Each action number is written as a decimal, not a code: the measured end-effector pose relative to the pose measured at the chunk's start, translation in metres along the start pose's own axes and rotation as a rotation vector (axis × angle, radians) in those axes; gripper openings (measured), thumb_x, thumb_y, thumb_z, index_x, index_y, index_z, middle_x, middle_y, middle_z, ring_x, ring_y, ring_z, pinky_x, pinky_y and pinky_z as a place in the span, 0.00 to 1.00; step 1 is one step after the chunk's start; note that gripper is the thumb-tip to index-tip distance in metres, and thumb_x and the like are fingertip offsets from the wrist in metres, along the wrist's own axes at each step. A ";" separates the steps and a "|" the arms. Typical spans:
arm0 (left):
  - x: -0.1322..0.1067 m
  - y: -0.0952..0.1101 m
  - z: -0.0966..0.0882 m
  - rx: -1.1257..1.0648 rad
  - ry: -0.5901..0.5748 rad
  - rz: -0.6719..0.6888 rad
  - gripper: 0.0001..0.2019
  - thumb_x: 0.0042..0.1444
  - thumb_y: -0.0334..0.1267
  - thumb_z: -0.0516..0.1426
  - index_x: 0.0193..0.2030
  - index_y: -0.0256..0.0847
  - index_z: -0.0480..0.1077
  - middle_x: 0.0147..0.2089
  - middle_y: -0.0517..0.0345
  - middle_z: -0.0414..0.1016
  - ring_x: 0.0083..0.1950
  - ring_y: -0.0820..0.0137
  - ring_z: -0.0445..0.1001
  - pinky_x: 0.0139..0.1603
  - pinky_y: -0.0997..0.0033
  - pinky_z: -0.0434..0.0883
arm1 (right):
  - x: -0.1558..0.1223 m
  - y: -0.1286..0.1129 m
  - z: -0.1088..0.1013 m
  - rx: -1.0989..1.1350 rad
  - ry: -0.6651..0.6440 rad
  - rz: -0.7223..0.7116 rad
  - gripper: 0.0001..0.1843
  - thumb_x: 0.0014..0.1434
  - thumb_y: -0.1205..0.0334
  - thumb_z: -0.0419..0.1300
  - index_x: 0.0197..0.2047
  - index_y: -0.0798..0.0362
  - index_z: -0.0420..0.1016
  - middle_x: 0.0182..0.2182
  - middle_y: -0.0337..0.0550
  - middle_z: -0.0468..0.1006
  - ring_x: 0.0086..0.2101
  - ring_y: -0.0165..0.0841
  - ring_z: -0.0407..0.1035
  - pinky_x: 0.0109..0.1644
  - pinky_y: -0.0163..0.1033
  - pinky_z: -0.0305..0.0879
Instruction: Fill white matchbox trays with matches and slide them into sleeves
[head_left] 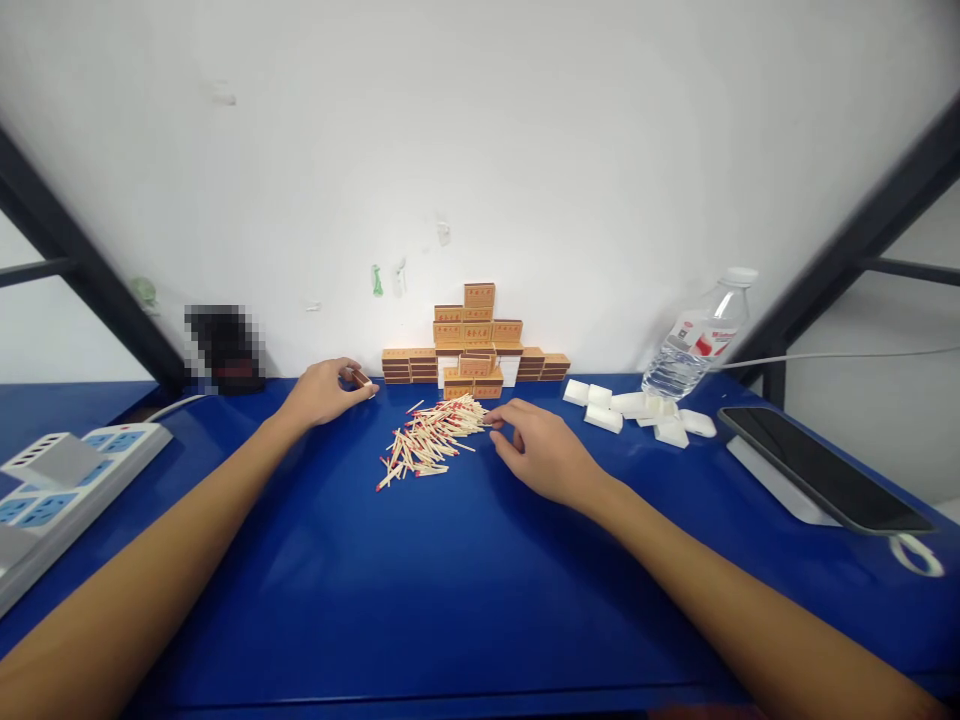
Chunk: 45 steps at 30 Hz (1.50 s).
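Note:
At the left end of the stacked boxes, my left hand [325,390] is closed around a small matchbox [361,379], its brown striking side showing. A loose heap of red-tipped matches [435,432] is spread on the blue tabletop [420,590] between my two hands. My right hand [545,450] is at the right edge of this heap, with thumb and forefinger slightly apart and nothing visible between them. Behind the heap, orange matchboxes [478,333] form a stepped stack against the wall, tallest in the middle and low at both sides.
Several white box trays [604,417] lie to the right, beside a tilted water bottle [694,340]. A dark phone [821,468] rests on a white block at far right. A power strip [82,480] with plugs occupies the left. The white wall [480,150] closes off the back.

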<state>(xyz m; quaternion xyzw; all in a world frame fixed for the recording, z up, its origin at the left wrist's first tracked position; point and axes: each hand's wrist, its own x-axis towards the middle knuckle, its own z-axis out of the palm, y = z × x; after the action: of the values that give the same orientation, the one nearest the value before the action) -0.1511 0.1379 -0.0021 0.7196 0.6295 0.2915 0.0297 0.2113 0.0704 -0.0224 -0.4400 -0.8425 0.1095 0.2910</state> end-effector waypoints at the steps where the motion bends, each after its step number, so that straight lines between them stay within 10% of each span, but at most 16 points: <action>1: 0.000 0.002 0.001 -0.021 0.001 -0.006 0.21 0.49 0.56 0.67 0.42 0.42 0.77 0.39 0.52 0.83 0.39 0.60 0.79 0.44 0.61 0.74 | 0.000 0.000 0.000 0.005 -0.003 0.002 0.10 0.66 0.66 0.56 0.48 0.52 0.77 0.45 0.47 0.79 0.31 0.32 0.70 0.36 0.39 0.63; 16: 0.032 0.087 0.052 -0.009 0.445 0.015 0.25 0.52 0.54 0.71 0.45 0.43 0.66 0.43 0.53 0.77 0.45 0.59 0.76 0.51 0.58 0.68 | 0.000 -0.007 -0.002 0.005 -0.034 0.007 0.09 0.66 0.70 0.57 0.44 0.52 0.79 0.41 0.45 0.80 0.30 0.31 0.68 0.37 0.39 0.62; 23: 0.042 0.078 0.058 0.014 0.364 0.060 0.14 0.59 0.48 0.67 0.34 0.44 0.70 0.39 0.54 0.79 0.43 0.61 0.75 0.49 0.59 0.66 | 0.001 -0.010 -0.007 -0.009 -0.010 -0.011 0.08 0.66 0.70 0.58 0.43 0.52 0.78 0.40 0.45 0.80 0.31 0.32 0.69 0.40 0.40 0.63; 35: 0.006 0.079 0.030 0.106 0.272 0.146 0.07 0.60 0.35 0.63 0.46 0.43 0.75 0.47 0.49 0.80 0.51 0.55 0.73 0.55 0.54 0.65 | 0.005 -0.001 -0.008 -0.085 -0.006 0.008 0.09 0.66 0.69 0.57 0.39 0.52 0.79 0.36 0.42 0.81 0.32 0.33 0.70 0.38 0.39 0.60; 45: -0.061 0.067 0.005 0.093 -0.198 0.360 0.13 0.66 0.49 0.59 0.41 0.44 0.79 0.27 0.63 0.77 0.26 0.72 0.71 0.29 0.70 0.60 | 0.015 0.067 -0.051 -0.591 0.007 0.461 0.11 0.68 0.57 0.60 0.49 0.53 0.80 0.47 0.54 0.79 0.41 0.46 0.76 0.39 0.43 0.62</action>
<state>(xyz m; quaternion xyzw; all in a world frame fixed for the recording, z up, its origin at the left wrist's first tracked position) -0.0916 0.0696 -0.0023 0.8462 0.4977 0.1905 0.0058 0.2802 0.1178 -0.0046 -0.6835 -0.7155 -0.0772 0.1221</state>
